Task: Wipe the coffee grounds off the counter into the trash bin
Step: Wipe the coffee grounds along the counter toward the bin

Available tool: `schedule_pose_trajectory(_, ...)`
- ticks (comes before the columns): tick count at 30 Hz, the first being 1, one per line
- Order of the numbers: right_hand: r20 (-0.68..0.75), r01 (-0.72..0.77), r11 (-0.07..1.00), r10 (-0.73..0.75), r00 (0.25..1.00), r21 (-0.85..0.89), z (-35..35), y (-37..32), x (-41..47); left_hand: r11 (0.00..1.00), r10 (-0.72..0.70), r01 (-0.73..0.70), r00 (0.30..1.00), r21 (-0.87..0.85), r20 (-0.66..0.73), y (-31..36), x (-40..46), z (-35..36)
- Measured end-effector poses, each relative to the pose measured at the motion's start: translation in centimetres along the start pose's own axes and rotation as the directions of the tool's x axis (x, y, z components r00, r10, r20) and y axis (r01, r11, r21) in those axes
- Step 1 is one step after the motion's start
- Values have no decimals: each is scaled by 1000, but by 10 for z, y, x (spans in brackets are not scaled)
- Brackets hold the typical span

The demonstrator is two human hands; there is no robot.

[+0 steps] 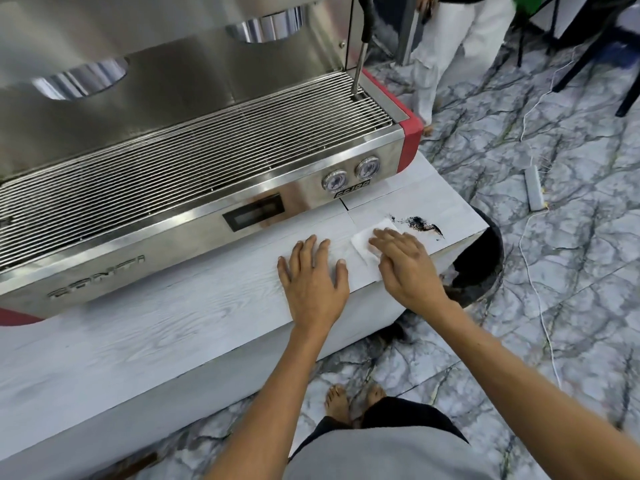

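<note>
Two hands lie on the white wood-grain counter (138, 341) in front of a steel espresso machine (173, 150). The left hand (313, 275) rests flat, palm down, its fingers straight and slightly spread, holding nothing. The right hand (405, 265) also lies flat with straight fingers, pressing on a white tissue (363, 244) that sits on the counter just right of the left hand; its fingertips cover the tissue's right part. The coffee grounds (420, 223) form a dark smear near the counter's right end, just beyond the tissue's upper right corner and close to the right hand's fingertips, with thin streaks trailing toward the tissue and toward the edge. Below that end of the counter stands a black bin (485, 265) on the marbled floor (571, 168), partly hidden by the counter edge and the right wrist. The machine has a wire drip grate (194, 140), two round gauges (349, 174) on its front panel, red trim at the corner and a steam wand (360, 57) hanging at its right side. A white power strip (534, 187) and a thin white cable (540, 289) lie on the floor to the right. Another person's white-trousered legs (440, 46) stand beyond the machine. The wearer's bare feet (353, 400) show below the counter edge.
</note>
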State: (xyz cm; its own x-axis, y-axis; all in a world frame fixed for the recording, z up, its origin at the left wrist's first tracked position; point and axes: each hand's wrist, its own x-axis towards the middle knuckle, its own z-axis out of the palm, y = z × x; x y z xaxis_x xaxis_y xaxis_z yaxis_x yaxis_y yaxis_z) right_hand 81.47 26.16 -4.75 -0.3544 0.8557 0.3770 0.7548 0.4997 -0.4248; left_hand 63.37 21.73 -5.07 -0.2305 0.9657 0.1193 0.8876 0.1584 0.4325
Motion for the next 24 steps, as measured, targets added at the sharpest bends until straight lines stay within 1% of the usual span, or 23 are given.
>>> schedule_pose_trajectory(2, -20, -47, 998, 47, 999, -28, 1, -5, 1, 1000, -4, 4, 1000, 1, -1, 0, 1, -1)
schedule_pose_trajectory(5, 21, -80, 995, 82, 996, -65, 9, -7, 3, 1000, -12, 12, 1000, 0, -6, 1, 1, 0)
schedule_pose_trajectory(8, 53, -72, 989, 80, 995, -128, 18, -7, -1, 1000, -8, 8, 1000, 5, -27, 1, 1, 1)
schedule_pose_trajectory(12, 50, -71, 983, 81, 995, -168, 22, -7, -2, 1000, -24, 24, 999, 11, -44, 3, 4, 4)
schedule_pose_trajectory(24, 90, -29, 985, 45, 995, -171, 20, 16, 12, 998, -42, 41, 999, -38, -25, 28, 13, 11)
